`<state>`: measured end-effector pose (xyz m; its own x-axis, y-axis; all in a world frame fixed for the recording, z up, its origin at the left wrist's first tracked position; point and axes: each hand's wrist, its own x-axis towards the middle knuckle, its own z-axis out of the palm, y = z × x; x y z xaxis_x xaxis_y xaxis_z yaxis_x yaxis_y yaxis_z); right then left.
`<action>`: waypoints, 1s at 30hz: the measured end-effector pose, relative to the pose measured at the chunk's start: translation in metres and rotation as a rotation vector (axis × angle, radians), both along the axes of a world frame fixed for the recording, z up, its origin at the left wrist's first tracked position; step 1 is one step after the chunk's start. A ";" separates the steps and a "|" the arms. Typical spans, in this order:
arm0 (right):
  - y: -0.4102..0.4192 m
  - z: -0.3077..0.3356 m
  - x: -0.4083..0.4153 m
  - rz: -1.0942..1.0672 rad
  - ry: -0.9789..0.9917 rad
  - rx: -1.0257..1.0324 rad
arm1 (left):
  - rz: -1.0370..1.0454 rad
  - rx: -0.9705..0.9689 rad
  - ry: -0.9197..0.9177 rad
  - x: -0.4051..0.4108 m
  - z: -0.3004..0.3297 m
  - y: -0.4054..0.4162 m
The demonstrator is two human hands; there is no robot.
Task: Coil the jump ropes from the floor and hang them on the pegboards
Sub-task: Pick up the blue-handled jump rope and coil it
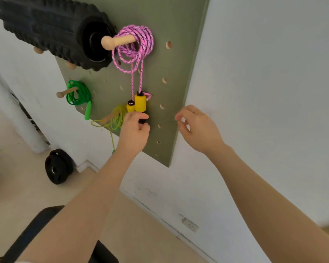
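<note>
A pink jump rope [135, 46] hangs coiled over a wooden peg [116, 41] on the olive green pegboard [171, 76]. Its two yellow handles [139, 103] dangle below on straight strands. My left hand [134, 130] grips the black lower end of the handles. To the right, my right hand [196, 126] hovers beside the board's edge, its fingers loosely curled and holding nothing. A green jump rope [78, 95] hangs coiled on a lower left peg. A yellow-green rope [116, 118] hangs on another peg, partly hidden behind my left hand.
A black ridged foam roller [51, 29] rests on pegs at the board's upper left. A black weight plate [58, 166] leans against the white wall on the beige floor. A black padded bench [46, 234] lies below my arms. A white pillar [25, 118] stands left.
</note>
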<state>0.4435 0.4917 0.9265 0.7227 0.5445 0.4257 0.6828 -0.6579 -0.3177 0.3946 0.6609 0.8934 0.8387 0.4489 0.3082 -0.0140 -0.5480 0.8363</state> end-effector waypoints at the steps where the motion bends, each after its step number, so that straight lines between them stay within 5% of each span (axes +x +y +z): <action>1: -0.014 -0.007 -0.005 -0.010 0.039 -0.026 | 0.007 -0.014 0.047 -0.007 -0.007 -0.014; 12: -0.172 -0.100 -0.120 -0.019 0.241 -0.036 | 0.035 -0.026 0.217 -0.150 -0.094 -0.199; 21: -0.309 -0.186 -0.194 -0.082 0.538 -0.307 | 0.015 -0.028 0.575 -0.248 -0.179 -0.296; 30: -0.415 -0.328 -0.277 -0.418 0.932 -0.283 | -0.287 -0.160 0.808 -0.278 -0.318 -0.387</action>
